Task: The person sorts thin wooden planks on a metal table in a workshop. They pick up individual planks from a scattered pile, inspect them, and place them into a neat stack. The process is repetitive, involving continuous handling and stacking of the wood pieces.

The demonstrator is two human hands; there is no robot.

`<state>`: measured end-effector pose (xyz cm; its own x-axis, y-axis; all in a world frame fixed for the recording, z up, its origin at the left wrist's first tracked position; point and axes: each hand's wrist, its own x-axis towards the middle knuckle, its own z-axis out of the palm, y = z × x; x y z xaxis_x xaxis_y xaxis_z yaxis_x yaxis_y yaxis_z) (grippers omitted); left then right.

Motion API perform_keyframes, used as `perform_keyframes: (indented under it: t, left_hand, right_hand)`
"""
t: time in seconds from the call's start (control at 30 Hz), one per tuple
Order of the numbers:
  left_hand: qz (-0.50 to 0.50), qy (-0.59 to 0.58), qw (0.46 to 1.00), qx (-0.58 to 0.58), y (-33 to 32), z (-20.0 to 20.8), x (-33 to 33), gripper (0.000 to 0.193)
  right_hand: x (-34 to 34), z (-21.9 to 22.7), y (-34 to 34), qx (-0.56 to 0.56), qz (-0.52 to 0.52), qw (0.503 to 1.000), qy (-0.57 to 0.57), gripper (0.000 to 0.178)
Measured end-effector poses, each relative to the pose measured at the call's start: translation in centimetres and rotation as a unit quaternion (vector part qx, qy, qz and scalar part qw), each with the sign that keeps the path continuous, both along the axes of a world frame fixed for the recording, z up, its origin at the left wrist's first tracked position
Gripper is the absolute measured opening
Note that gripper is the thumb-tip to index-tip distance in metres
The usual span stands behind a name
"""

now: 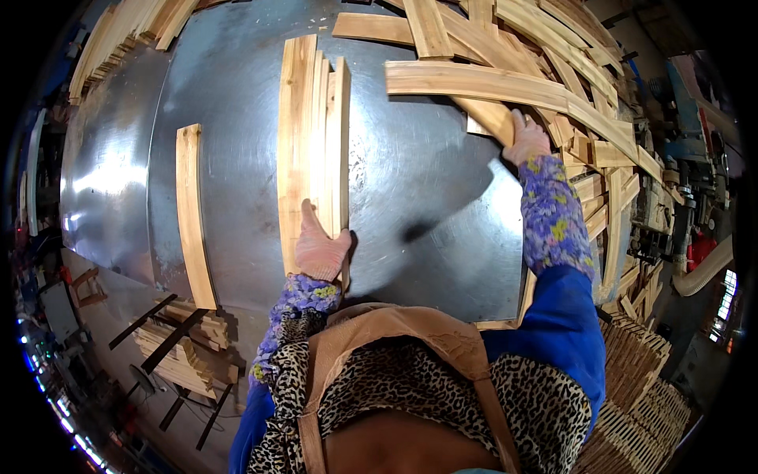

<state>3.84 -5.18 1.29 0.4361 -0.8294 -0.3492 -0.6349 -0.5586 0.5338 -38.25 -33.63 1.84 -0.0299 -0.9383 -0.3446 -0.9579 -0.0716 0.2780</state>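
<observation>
My left hand (pixel 322 246) grips the near end of a row of wooden slats (pixel 295 158), its thumb on the top faces and its fingers round the right side. The leftmost slat shows a broad face; those beside it look narrow, set close together. Out to the right, my right hand (pixel 527 141) is closed round the near end of another wooden board (pixel 491 118), at the edge of a jumbled pile. A long board (pixel 474 81) crosses over the far part of that one. Part of its length is hidden beneath.
The shiny metal table (pixel 237 150) carries a single slat (pixel 193 213) at left, jutting past the near edge. More slats (pixel 130 39) stand at the far left. The loose board pile (pixel 545 55) covers the right side. Stacked wood (pixel 178 347) sits below left; machinery (pixel 671 189) stands right.
</observation>
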Motion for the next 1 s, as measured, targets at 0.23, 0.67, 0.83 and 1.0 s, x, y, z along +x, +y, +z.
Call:
perform_keyframes:
  t: [0.23, 0.67, 0.83, 1.0]
  left_hand:
    - [0.049, -0.039, 0.998, 0.021, 1.9, 0.6, 6.9, 0.099]
    - [0.056, -0.075, 0.991, 0.097, 3.9, 0.3, 11.5, 0.112]
    - [0.07, -0.047, 0.989, 0.123, 4.0, 1.7, 11.1, 0.109]
    - [0.032, -0.005, 0.997, 0.064, 4.2, 2.4, 10.4, 0.107]
  right_hand:
    - [6.1, 4.4, 13.9, 0.161, 0.093, 0.969, -0.162, 0.118]
    - [8.3, 8.2, 15.8, 0.444, -0.03, 0.857, -0.258, 0.074]
    - [10.4, 6.9, 13.2, 0.305, -0.213, 0.692, -0.619, 0.06]
    - [17.9, 2.0, 9.1, 0.224, -0.251, 0.513, -0.79, 0.067]
